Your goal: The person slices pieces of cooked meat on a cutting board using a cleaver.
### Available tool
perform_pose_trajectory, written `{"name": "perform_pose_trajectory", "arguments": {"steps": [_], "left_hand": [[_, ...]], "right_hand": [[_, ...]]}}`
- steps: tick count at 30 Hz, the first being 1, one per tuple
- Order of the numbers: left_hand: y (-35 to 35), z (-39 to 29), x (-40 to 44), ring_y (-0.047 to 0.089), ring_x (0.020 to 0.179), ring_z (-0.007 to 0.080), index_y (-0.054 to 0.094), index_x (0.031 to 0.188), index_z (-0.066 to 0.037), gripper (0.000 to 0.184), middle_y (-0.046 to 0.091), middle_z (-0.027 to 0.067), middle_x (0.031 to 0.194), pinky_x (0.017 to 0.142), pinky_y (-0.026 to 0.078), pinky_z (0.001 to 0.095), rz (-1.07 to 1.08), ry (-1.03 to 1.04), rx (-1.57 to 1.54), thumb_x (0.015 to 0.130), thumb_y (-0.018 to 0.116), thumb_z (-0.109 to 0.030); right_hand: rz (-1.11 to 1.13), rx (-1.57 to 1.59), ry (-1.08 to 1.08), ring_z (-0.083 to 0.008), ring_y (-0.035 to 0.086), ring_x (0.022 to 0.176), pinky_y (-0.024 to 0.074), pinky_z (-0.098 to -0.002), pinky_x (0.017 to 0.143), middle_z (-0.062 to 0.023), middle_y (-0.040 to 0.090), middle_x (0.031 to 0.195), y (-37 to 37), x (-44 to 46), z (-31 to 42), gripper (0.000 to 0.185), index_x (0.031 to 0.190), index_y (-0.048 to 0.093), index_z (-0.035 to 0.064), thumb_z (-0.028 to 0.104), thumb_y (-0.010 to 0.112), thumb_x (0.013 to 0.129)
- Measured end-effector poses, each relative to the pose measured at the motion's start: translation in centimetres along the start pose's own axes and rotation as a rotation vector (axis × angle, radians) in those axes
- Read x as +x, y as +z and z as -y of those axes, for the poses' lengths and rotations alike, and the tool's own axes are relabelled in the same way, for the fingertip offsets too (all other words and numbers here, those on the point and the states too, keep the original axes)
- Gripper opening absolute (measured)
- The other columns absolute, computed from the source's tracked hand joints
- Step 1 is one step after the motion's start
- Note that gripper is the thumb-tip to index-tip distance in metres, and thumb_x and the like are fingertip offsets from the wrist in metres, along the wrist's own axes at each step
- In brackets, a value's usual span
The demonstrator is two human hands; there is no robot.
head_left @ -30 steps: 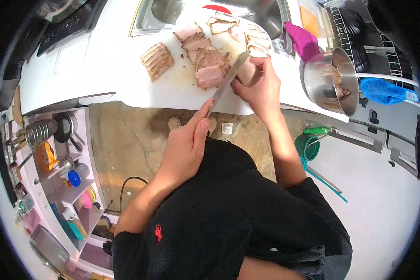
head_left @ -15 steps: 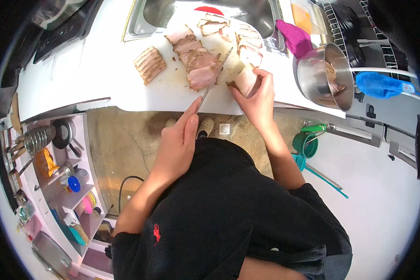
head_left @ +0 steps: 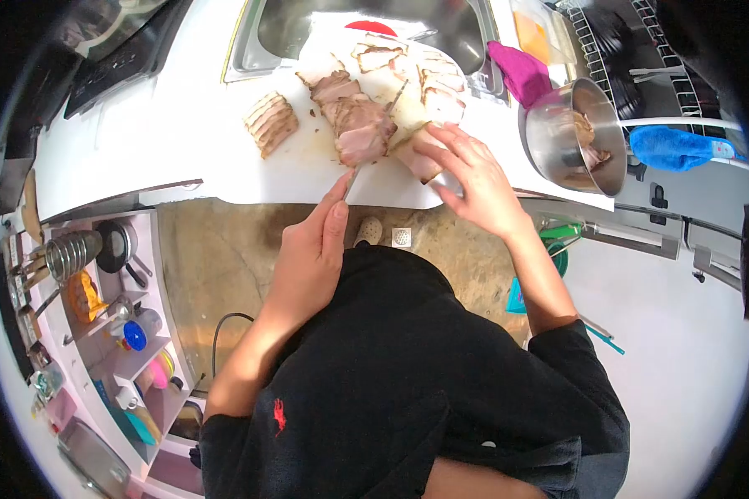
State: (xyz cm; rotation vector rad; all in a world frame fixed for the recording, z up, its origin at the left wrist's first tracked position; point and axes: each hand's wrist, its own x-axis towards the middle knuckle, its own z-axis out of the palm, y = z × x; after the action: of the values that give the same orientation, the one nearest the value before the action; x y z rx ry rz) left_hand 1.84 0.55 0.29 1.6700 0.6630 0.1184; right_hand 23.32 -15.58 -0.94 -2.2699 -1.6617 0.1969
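My left hand (head_left: 316, 249) is closed round the handle of a knife (head_left: 398, 97), whose blade points up and away along the right side of a row of sliced meat (head_left: 360, 133). Over a separate piece of meat (head_left: 416, 162), right of the blade, my right hand (head_left: 474, 179) is spread, its fingertips on or just above the piece and its thumb apart. All the meat lies on a white cutting board (head_left: 308, 183). A small stack of slices (head_left: 270, 123) is at the left, and more slices (head_left: 443, 87) lie at the far right.
Behind the board is a metal sink (head_left: 308, 25). To the right are a purple cloth (head_left: 520, 73), a metal bowl (head_left: 553, 137) holding meat scraps, a blue cloth (head_left: 670, 148) and a wire rack (head_left: 595, 58). Open shelves (head_left: 154, 353) stand at the lower left.
My right hand has loosened from the meat piece and its fingers have spread; the piece now lies lower and nearer the knife. The knife has stayed beside the sliced row, in my left hand.
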Motion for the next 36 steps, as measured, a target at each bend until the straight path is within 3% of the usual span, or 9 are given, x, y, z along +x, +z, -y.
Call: {"name": "perform_pose_trajectory", "arguments": {"steps": [4,7,10,13,17,20,24,28,36], "left_hand": [[-0.2,-0.7,-0.3,0.038,0.059,0.0123,0.048,0.138,-0.005,0.042,0.037,0.0092,0.061,0.059,0.039,0.0278,0.008,0.034,0.013,0.105,0.039,-0.028],[-0.5,-0.6,-0.5,0.037,0.058,0.0119,0.048,0.138,-0.005,0.041,0.036,0.0090,0.060,0.059,0.039,0.0284,0.037,-0.002,0.033,0.104,0.040,-0.028],[-0.2,0.3,-0.5,0.036,0.057,0.0116,0.048,0.138,-0.005,0.041,0.034,0.0078,0.060,0.058,0.038,0.0285,-0.009,0.047,-0.008,0.104,0.040,-0.027],[-0.5,-0.3,-0.8,0.035,0.057,0.0115,0.048,0.138,-0.005,0.041,0.033,0.0071,0.060,0.057,0.037,0.0281,0.000,0.019,-0.020,0.104,0.040,-0.026],[-0.8,-0.3,-1.0,0.035,0.058,0.0113,0.048,0.138,-0.006,0.041,0.033,0.0071,0.060,0.057,0.037,0.0277,0.005,0.025,-0.021,0.104,0.040,-0.027],[-0.6,-0.9,-1.0,0.035,0.056,0.0127,0.048,0.138,-0.006,0.041,0.034,0.0088,0.059,0.057,0.038,0.0291,0.014,0.023,-0.015,0.104,0.039,-0.027],[0.2,-0.2,-0.5,0.037,0.053,0.0177,0.049,0.138,-0.008,0.041,0.037,0.0125,0.058,0.057,0.039,0.0325,0.046,0.012,0.026,0.104,0.040,-0.028],[0.9,0.0,0.1,0.039,0.051,0.0220,0.050,0.137,-0.009,0.040,0.040,0.0149,0.058,0.057,0.041,0.0345,0.079,0.031,0.024,0.104,0.040,-0.029],[1.3,0.5,0.6,0.041,0.052,0.0201,0.050,0.137,-0.007,0.041,0.040,0.0142,0.058,0.057,0.040,0.0346,0.099,0.024,0.028,0.104,0.040,-0.029]], "right_hand": [[-0.103,0.185,0.103,-0.0344,0.048,0.124,0.0405,-0.0440,0.104,-0.0115,0.051,0.135,1.5,0.5,-0.2,0.063,0.127,0.053,0.0121,0.005,0.072,0.068],[-0.170,-0.085,-0.016,-0.0321,0.052,0.120,0.0444,-0.0404,0.099,-0.0142,0.052,0.132,0.8,1.5,1.1,0.060,0.125,0.054,0.0078,0.004,0.074,0.069],[-0.145,0.083,-0.091,-0.0313,0.058,0.107,0.0472,-0.0365,0.092,-0.0139,0.058,0.117,1.5,2.5,-0.2,0.055,0.120,0.052,0.0064,0.005,0.075,0.070],[0.001,0.255,0.156,-0.0245,0.061,0.098,0.0486,-0.0325,0.085,-0.0090,0.062,0.103,0.0,3.3,0.0,0.047,0.117,0.052,0.0050,0.005,0.074,0.076],[-0.084,1.156,0.466,-0.0126,0.059,0.083,0.0481,-0.0285,0.072,-0.0027,0.061,0.088,1.9,2.2,-1.6,0.031,0.107,0.054,0.0043,0.021,0.070,0.086],[-0.141,1.239,0.749,-0.0124,0.055,0.092,0.0468,-0.0311,0.079,-0.0046,0.060,0.103,2.6,1.3,-0.4,0.028,0.107,0.054,0.0074,0.028,0.064,0.091],[-0.486,-0.124,0.405,-0.0205,0.057,0.084,0.0456,-0.0315,0.072,-0.0115,0.059,0.099,3.8,0.3,0.4,0.030,0.100,0.058,0.0005,0.029,0.060,0.093],[-0.525,0.686,0.585,-0.0321,0.052,0.099,0.0432,-0.0388,0.083,-0.0161,0.053,0.103,3.7,0.4,1.3,0.023,0.102,0.057,0.0000,0.019,0.061,0.090],[-0.600,0.299,0.449,-0.0310,0.059,0.099,0.0471,-0.0399,0.085,-0.0189,0.059,0.102,5.0,1.3,2.5,0.046,0.108,0.053,0.0001,0.010,0.080,0.071]]}}
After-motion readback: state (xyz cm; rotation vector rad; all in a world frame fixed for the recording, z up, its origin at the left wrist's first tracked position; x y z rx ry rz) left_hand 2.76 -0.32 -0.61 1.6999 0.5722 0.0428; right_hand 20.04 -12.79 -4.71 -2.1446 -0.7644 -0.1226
